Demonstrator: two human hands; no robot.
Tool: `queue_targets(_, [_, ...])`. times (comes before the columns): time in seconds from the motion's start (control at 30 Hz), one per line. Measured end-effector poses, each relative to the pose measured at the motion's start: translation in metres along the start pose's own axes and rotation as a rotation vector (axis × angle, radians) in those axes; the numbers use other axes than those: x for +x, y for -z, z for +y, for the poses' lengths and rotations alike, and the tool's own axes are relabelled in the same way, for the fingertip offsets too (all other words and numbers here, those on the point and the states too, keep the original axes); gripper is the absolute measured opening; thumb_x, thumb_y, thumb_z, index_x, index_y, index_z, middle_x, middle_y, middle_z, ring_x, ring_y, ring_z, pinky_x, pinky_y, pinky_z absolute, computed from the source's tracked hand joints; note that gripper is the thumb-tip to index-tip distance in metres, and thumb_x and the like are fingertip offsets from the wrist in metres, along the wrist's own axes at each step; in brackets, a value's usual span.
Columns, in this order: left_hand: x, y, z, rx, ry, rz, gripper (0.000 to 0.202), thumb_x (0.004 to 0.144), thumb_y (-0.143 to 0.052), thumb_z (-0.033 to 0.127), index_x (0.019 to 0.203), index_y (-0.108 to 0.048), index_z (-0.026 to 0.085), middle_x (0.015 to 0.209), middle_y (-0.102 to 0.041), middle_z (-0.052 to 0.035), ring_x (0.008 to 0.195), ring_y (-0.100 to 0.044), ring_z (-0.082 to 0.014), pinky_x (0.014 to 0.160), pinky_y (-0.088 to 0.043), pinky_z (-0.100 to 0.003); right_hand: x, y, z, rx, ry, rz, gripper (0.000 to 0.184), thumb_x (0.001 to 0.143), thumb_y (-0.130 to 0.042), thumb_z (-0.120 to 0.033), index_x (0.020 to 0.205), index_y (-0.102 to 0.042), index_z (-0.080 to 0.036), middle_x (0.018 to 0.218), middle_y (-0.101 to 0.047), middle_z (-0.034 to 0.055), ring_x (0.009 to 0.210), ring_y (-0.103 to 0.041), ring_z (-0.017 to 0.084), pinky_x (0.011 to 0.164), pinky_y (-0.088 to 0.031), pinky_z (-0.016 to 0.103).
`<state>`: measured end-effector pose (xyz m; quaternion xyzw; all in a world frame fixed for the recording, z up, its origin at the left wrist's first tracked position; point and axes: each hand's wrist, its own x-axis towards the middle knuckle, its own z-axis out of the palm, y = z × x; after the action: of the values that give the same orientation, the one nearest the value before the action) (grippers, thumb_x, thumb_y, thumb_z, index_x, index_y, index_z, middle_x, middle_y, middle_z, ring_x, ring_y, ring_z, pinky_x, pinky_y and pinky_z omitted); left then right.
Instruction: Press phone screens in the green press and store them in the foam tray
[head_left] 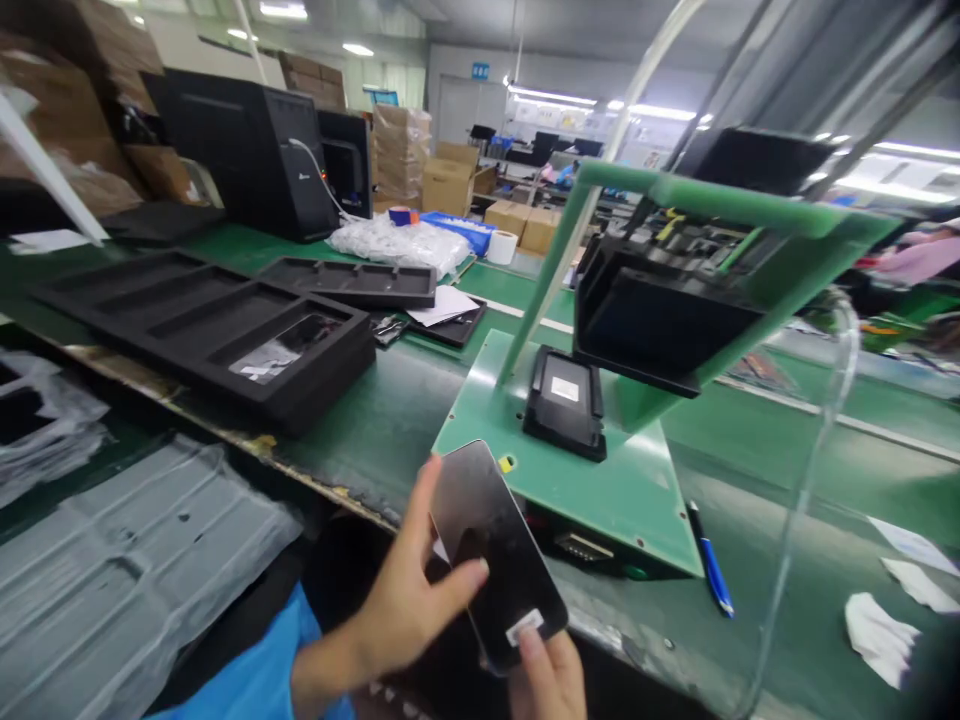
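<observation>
A dark, glossy phone-shaped panel with a small white sticker near its lower end is tilted in front of me, just off the bench edge. My left hand grips it by its left side, thumb across the face and fingers behind. At the bottom end my right hand pinches it, thumb at the sticker. Beyond the panel stands a green test fixture with a black cradle on its base. A black block hangs above that cradle under the fixture's frame.
Black foam trays lie on the bench at left, one holding a bagged part. A blue pen and white scraps are at right, near a clear hose. Grey plastic trays sit low at left. A computer tower stands behind.
</observation>
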<state>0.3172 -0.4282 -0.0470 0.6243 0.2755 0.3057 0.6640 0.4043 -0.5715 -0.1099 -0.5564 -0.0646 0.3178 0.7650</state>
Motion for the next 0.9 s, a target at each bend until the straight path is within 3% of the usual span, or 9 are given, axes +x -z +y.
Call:
queue_targets(0.03, [0.008,0.012,0.012,-0.009,-0.031,0.029,0.098,0.082,-0.070,0.041,0.158,-0.009,0.039,0.149,-0.049,-0.0076,0.129,-0.056,-0.0270,0.109,-0.048,-0.045,0.003,0.008,-0.008,-0.068,0.023,-0.007,0.040,0.074,-0.087,-0.052,0.098,-0.076,-0.022,0.096,-0.075,0.0082,0.092,-0.070,0.031,0.080,-0.059,0.038])
queue_targets(0.1, [0.027,0.035,0.038,0.047,-0.028,-0.071,0.078,0.083,-0.070,0.036,0.152,-0.035,0.033,0.125,-0.065,-0.0065,0.095,-0.066,-0.0185,0.084,-0.057,-0.031,0.010,0.018,-0.031,-0.220,0.076,-0.026,0.042,0.073,-0.086,-0.055,0.095,-0.077,-0.021,0.094,-0.075,0.0081,0.090,-0.068,0.029,0.077,-0.057,0.034])
queue_targets(0.17, [0.043,0.052,0.060,0.140,-0.002,-0.291,0.049,0.081,-0.070,0.030,0.130,-0.063,0.026,0.104,-0.070,-0.0035,0.067,-0.057,-0.0100,0.061,-0.049,-0.021,0.018,0.019,-0.058,-0.312,0.106,-0.062,0.043,0.072,-0.085,-0.058,0.092,-0.078,-0.020,0.090,-0.074,0.0077,0.085,-0.066,0.026,0.077,-0.055,0.030])
queue_targets(0.23, [0.052,0.059,0.073,0.174,0.021,-0.443,0.031,0.080,-0.069,0.025,0.111,-0.072,0.022,0.086,-0.069,-0.0003,0.056,-0.044,-0.0065,0.051,-0.037,-0.019,0.023,0.014,-0.083,-0.371,0.125,-0.118,0.043,0.073,-0.083,-0.059,0.088,-0.079,-0.019,0.081,-0.072,0.0068,0.073,-0.063,0.023,0.070,-0.053,0.028])
queue_targets(0.33, [0.053,0.057,0.074,0.120,0.018,-0.454,0.025,0.080,-0.071,0.024,0.104,-0.075,0.022,0.072,-0.063,0.0021,0.054,-0.040,-0.0071,0.049,-0.031,-0.020,0.026,0.006,-0.105,-0.452,0.159,-0.212,0.040,0.075,-0.081,-0.057,0.078,-0.077,-0.017,0.068,-0.066,0.0062,0.061,-0.057,0.021,0.058,-0.049,0.027])
queue_targets(0.4, [0.049,0.055,0.070,0.062,-0.014,-0.414,0.021,0.081,-0.071,0.025,0.101,-0.077,0.024,0.074,-0.065,0.0008,0.058,-0.046,-0.0086,0.052,-0.034,-0.021,0.025,0.003,-0.109,-0.460,0.147,-0.217,0.038,0.078,-0.080,-0.054,0.075,-0.075,-0.017,0.064,-0.063,0.0051,0.059,-0.055,0.020,0.054,-0.047,0.026])
queue_targets(0.57, [0.038,0.062,0.068,0.075,-0.129,-0.377,0.017,0.087,-0.064,0.019,0.087,-0.081,0.025,0.078,-0.067,-0.0033,0.071,-0.059,-0.0135,0.066,-0.044,-0.027,0.020,0.000,-0.106,-0.334,0.098,-0.297,0.028,0.085,-0.075,-0.045,0.083,-0.076,-0.017,0.070,-0.065,0.0060,0.060,-0.057,0.020,0.060,-0.052,0.028])
queue_targets(0.73, [0.030,0.069,0.075,0.121,-0.104,-0.461,0.024,0.089,-0.061,0.018,0.075,-0.079,0.025,0.088,-0.069,-0.0042,0.079,-0.064,-0.0156,0.071,-0.049,-0.028,0.013,-0.003,-0.106,-0.268,0.104,-0.251,0.026,0.084,-0.075,-0.043,0.076,-0.074,-0.018,0.064,-0.061,0.0035,0.058,-0.054,0.018,0.053,-0.046,0.024])
queue_targets(0.9, [0.027,0.068,0.075,0.154,-0.140,-0.460,0.025,0.091,-0.059,0.019,0.079,-0.079,0.028,0.089,-0.068,-0.0032,0.075,-0.065,-0.0139,0.067,-0.050,-0.026,0.009,-0.003,-0.110,-0.349,0.149,-0.239,0.035,0.084,-0.074,-0.047,0.067,-0.069,-0.017,0.062,-0.057,0.0026,0.058,-0.047,0.016,0.054,-0.040,0.024])
